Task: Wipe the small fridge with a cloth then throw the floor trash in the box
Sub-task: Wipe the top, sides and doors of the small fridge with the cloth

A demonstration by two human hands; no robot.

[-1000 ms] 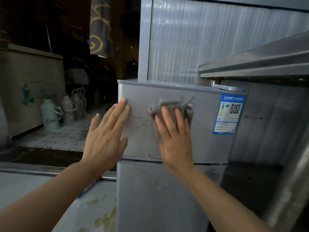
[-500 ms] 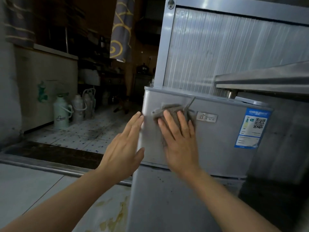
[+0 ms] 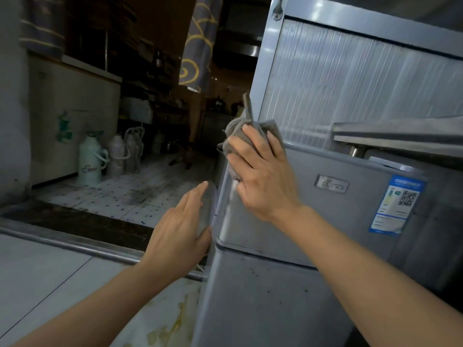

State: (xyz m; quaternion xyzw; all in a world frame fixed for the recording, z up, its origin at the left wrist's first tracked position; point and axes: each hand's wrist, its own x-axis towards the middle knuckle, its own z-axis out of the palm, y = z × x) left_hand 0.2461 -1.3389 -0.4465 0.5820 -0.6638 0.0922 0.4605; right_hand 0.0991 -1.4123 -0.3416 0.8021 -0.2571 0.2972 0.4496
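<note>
The small grey fridge (image 3: 338,221) stands in front of me, with a blue label (image 3: 395,204) on its upper door. My right hand (image 3: 263,176) presses a bunched grey cloth (image 3: 235,136) against the door's top left corner, and part of the cloth sticks up past the edge. My left hand (image 3: 180,229) rests flat with fingers spread on the fridge's left side, at the seam between the two doors. No box and no floor trash are in view.
A steel shelf (image 3: 400,136) juts out over the fridge's right half, with a ribbed metal panel (image 3: 350,83) behind. Thermos jugs (image 3: 90,159) stand on the tiled floor (image 3: 130,191) at the left. A metal threshold strip (image 3: 75,244) crosses the floor. A patterned curtain (image 3: 198,41) hangs above.
My right hand has slid the cloth left and up from the middle of the door to its top left corner. My left hand went from the door's front to its left side.
</note>
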